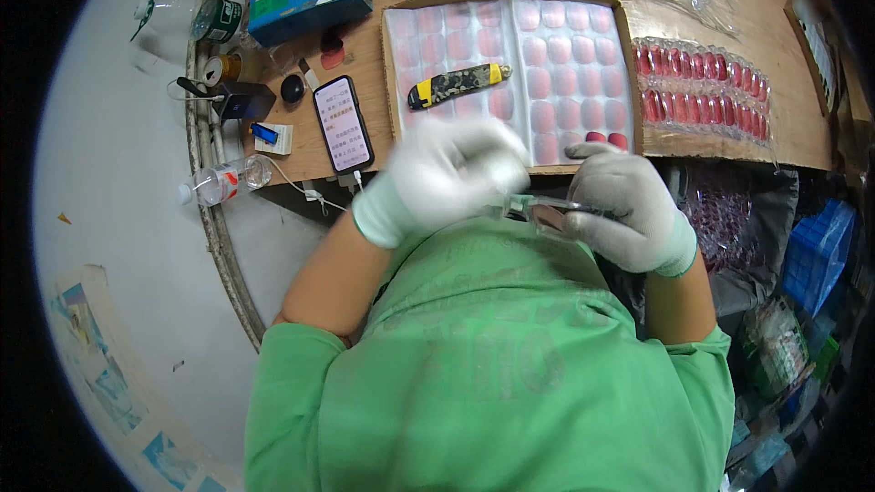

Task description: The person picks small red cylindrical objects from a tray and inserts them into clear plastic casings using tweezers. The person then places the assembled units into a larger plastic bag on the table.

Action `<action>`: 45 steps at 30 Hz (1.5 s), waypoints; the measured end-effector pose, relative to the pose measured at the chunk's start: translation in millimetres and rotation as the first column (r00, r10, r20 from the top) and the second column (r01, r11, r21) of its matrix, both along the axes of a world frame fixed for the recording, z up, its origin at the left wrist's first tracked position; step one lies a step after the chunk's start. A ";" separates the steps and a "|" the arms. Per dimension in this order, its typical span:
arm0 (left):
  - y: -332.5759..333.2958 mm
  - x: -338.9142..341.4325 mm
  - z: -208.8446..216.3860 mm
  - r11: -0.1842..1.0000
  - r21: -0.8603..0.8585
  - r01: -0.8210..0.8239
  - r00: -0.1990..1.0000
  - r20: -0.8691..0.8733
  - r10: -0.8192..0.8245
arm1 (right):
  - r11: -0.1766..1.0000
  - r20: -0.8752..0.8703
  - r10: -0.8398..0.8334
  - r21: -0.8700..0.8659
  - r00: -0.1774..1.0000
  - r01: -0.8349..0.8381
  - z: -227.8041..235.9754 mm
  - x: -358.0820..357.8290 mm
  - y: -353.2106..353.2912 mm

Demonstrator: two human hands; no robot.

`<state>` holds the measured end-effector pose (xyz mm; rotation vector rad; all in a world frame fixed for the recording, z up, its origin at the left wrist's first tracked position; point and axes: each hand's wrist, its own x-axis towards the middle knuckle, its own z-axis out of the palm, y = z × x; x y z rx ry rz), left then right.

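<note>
1. Centre: the left hand (447, 173) and right hand (624, 205) wear white gloves, both with pale mint-green cuffs.
2. Between them: a clear piece of eyewear (550, 218) with a brownish-pink lens.
3. Lower centre: a bright green shirt (510, 337) with faded, darker print.
4. Upper centre: lenses (540, 83) in pink, a few deeper red, making a grid of ovals on white sheets (520, 132).
5. On those: a long tool (458, 85), mottled grey-green camouflage with yellow and black ends.
6. Upper right: rows of red lenses in clear frames (705, 111); the counter (770, 20) is light brown.
7. Upper left: a blue box (319, 9) with a green patch.
8. Right: a blue crate (818, 251).
</note>
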<state>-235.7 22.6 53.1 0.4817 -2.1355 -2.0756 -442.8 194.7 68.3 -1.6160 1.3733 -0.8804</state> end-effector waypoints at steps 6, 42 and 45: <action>-3.1 10.5 -111.2 0.546 -0.773 0.323 0.847 0.494 0.199 | 0.934 0.221 -0.358 0.077 0.907 0.350 -11.4 11.8 17.2; 18.8 1.5 -14.5 0.914 0.382 -0.135 0.991 0.067 0.119 | 0.839 0.430 -0.514 0.432 0.743 0.331 -26.1 54.9 -0.1; 27.2 0.6 -13.8 0.957 0.223 -0.183 0.983 0.036 0.179 | 0.841 0.304 -0.525 0.330 0.795 0.429 -23.0 58.5 0.8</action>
